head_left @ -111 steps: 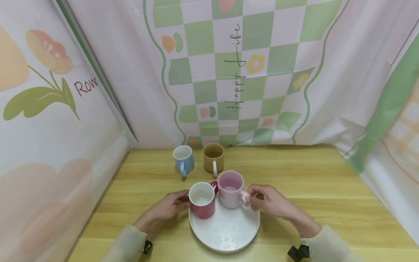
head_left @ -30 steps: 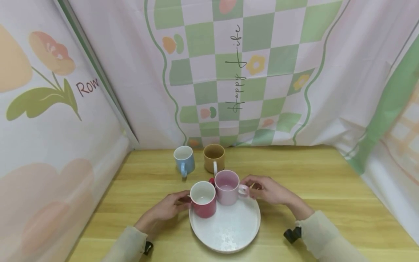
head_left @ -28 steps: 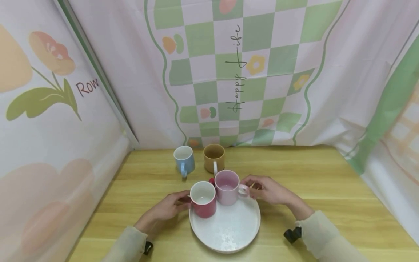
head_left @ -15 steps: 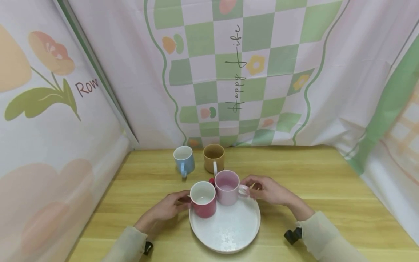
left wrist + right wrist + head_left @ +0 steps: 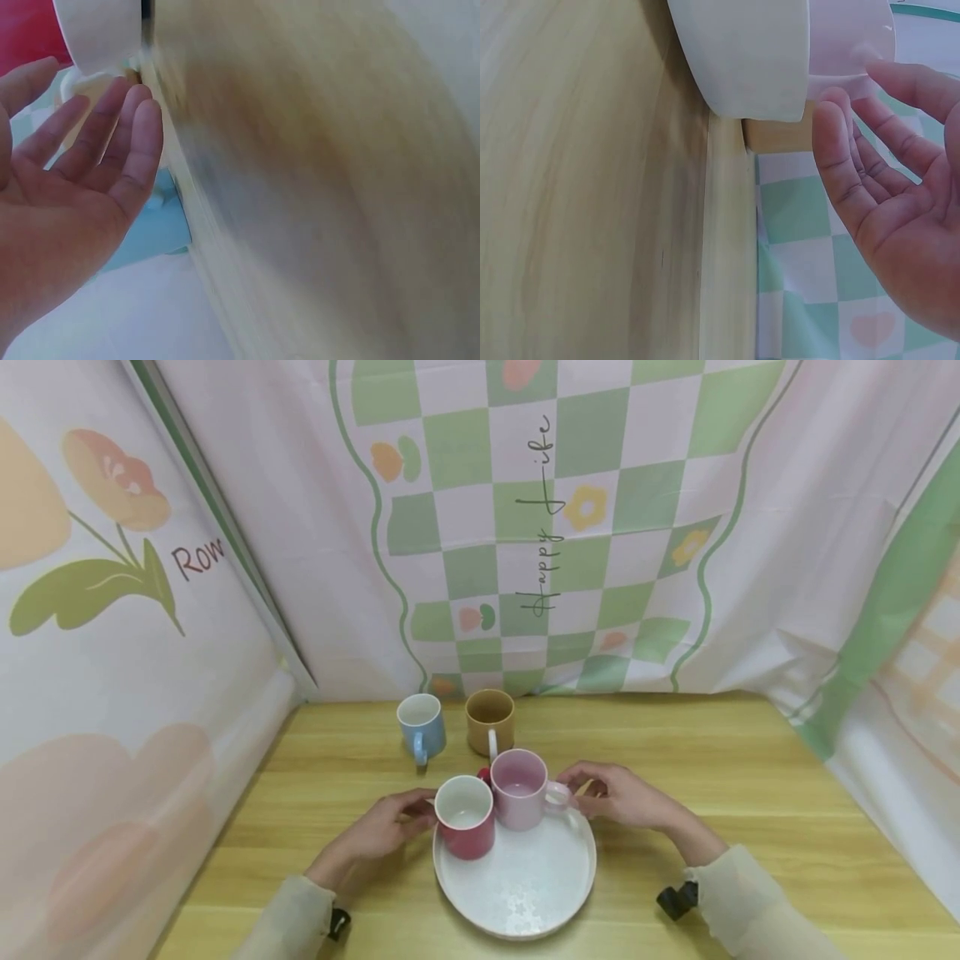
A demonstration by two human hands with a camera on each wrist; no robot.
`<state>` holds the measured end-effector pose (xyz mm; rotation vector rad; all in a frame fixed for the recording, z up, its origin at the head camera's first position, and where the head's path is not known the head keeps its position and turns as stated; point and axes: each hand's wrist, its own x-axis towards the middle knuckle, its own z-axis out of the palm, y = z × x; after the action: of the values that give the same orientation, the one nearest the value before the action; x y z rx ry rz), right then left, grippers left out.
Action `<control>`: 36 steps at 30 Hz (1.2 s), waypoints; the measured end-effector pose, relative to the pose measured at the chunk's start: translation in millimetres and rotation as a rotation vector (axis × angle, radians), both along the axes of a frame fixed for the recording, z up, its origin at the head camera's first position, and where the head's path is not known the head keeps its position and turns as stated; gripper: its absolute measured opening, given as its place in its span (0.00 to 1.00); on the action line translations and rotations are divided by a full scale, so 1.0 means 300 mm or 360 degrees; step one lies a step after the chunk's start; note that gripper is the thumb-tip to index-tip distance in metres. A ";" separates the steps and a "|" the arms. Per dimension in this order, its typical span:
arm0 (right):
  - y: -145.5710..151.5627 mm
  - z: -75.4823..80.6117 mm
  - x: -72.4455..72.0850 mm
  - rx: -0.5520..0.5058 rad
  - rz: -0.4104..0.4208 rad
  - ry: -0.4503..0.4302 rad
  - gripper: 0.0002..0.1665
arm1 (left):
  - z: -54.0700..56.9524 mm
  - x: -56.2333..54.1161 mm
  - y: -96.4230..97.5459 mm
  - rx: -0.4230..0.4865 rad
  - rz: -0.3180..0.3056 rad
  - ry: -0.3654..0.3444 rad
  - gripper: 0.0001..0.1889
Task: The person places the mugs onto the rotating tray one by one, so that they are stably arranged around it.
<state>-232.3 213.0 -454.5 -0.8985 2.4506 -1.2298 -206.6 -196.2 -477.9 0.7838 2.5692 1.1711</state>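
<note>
A red mug (image 5: 467,839) with a white inside stands upright on the left side of a round white plate (image 5: 517,893). Beside it, toward the plate's back, stands a pink mug (image 5: 520,810), its handle pointing right. My left hand (image 5: 382,827) is at the red mug's left side, fingers loosely bent and gripping nothing. In the left wrist view the thumb lies close to the red mug (image 5: 30,34); contact is unclear. My right hand (image 5: 622,795) is by the pink mug's handle. The right wrist view shows its fingers relaxed, thumb near the pink mug (image 5: 847,37).
Behind the plate, a blue mug (image 5: 422,731) and a mustard-brown mug (image 5: 491,727) with a pale handle stand on the wooden table (image 5: 675,752). A checkered curtain (image 5: 555,568) hangs at the table's back edge, and a flowered cloth (image 5: 112,693) at the left.
The pink mug has moved slightly left and back on the plate since the earliest frame. Both hands have just eased off the mugs a little, and the right fingers have loosened from the handle.
</note>
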 end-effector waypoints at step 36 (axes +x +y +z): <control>0.040 -0.014 0.009 0.0136 0.0129 0.0046 0.24 | 0.068 -0.103 -0.023 0.0408 0.0776 -0.0274 0.18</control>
<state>-229.6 225.0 -458.6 -0.9881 2.4426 -1.0840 -237.6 -202.9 -457.4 0.0759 2.5664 1.6459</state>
